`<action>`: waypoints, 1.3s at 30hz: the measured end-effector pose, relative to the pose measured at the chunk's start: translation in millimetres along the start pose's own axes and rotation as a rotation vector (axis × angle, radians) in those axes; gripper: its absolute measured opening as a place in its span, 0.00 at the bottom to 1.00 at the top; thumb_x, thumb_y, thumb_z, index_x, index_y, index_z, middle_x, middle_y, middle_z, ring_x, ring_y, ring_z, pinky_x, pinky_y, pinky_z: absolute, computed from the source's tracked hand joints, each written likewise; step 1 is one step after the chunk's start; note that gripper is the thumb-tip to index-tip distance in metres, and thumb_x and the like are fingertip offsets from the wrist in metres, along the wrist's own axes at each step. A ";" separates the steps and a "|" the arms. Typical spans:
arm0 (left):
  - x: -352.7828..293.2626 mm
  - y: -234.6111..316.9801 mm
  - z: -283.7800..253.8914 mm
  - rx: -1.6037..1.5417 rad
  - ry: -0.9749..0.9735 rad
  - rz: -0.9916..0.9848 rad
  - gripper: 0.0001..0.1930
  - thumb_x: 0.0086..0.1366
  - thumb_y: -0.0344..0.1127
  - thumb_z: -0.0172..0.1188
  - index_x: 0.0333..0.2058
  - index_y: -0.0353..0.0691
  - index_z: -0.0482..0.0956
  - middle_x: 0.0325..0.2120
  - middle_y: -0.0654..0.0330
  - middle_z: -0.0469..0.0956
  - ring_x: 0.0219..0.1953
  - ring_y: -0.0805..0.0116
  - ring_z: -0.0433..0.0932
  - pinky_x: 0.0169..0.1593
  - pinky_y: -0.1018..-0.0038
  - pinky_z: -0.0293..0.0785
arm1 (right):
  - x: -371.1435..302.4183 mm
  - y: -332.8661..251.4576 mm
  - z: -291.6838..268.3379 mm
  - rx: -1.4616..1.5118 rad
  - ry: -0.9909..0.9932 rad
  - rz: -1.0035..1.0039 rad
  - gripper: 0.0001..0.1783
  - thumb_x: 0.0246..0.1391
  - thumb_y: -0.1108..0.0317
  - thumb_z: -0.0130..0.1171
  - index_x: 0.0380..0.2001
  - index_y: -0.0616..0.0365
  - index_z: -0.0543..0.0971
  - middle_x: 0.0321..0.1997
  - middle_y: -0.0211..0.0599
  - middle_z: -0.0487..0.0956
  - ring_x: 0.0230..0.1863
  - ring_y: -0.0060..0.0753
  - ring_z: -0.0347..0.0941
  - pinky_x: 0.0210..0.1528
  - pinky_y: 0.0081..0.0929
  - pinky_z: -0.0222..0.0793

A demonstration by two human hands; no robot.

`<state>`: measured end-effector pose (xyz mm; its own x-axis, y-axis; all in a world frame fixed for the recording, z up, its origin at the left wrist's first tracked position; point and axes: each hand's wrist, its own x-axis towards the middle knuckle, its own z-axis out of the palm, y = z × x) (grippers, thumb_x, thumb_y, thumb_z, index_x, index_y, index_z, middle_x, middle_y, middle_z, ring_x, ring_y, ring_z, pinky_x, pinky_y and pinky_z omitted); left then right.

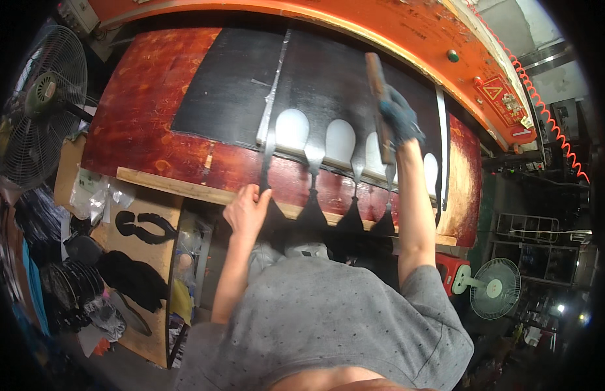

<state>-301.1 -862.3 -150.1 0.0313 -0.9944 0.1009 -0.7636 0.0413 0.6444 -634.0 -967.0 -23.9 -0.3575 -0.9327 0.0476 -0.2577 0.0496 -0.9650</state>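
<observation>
My bare left hand is closed at the near edge of the table, pinching a narrow strip of a black sheet. Rounded, sole-shaped cutouts run along this sheet, and its strips hang over the edge. Pale white shapes show in the cutouts. Further forward, my right hand, in a dark blue glove, grips a long brown bar that looks wooden. The bar stands out lengthwise over the black surface, slightly smeared by motion. My right hand partly hides one of the pale shapes.
A red-brown board lies beneath the black surface. Beyond it runs an orange machine beam with a green button. Fans stand left and right. Black cut pieces lie on a lower shelf at left.
</observation>
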 end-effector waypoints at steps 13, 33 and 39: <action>-0.6 -14.0 0.8 -0.178 0.088 0.066 0.11 0.56 0.47 0.65 0.25 0.48 0.76 0.18 0.69 0.74 0.19 0.64 0.75 0.23 0.67 0.67 | 66.6 27.1 137.1 -0.508 -0.021 -0.127 0.41 0.44 0.38 0.59 0.56 0.54 0.72 0.60 0.49 0.71 0.58 0.48 0.70 0.56 0.38 0.67; 15.5 -40.4 33.9 -0.293 0.300 0.336 0.04 0.58 0.31 0.62 0.26 0.39 0.79 0.18 0.57 0.74 0.21 0.57 0.74 0.26 0.67 0.68 | -238.9 106.5 -267.5 -0.931 0.805 0.326 0.19 0.54 0.53 0.55 0.40 0.57 0.80 0.38 0.46 0.81 0.40 0.38 0.78 0.44 0.33 0.69; 13.9 -44.3 20.6 -0.432 0.189 0.411 0.02 0.57 0.30 0.59 0.27 0.39 0.77 0.19 0.57 0.74 0.22 0.58 0.75 0.27 0.69 0.69 | -270.1 134.1 -243.2 -1.199 0.513 1.049 0.23 0.49 0.58 0.59 0.47 0.58 0.77 0.49 0.49 0.77 0.50 0.41 0.73 0.52 0.35 0.67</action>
<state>-280.1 -879.9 -192.8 -0.0658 -0.8563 0.5123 -0.4085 0.4915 0.7691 -790.4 -621.6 -103.4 -0.9821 -0.1270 -0.1394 -0.1399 0.9863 0.0871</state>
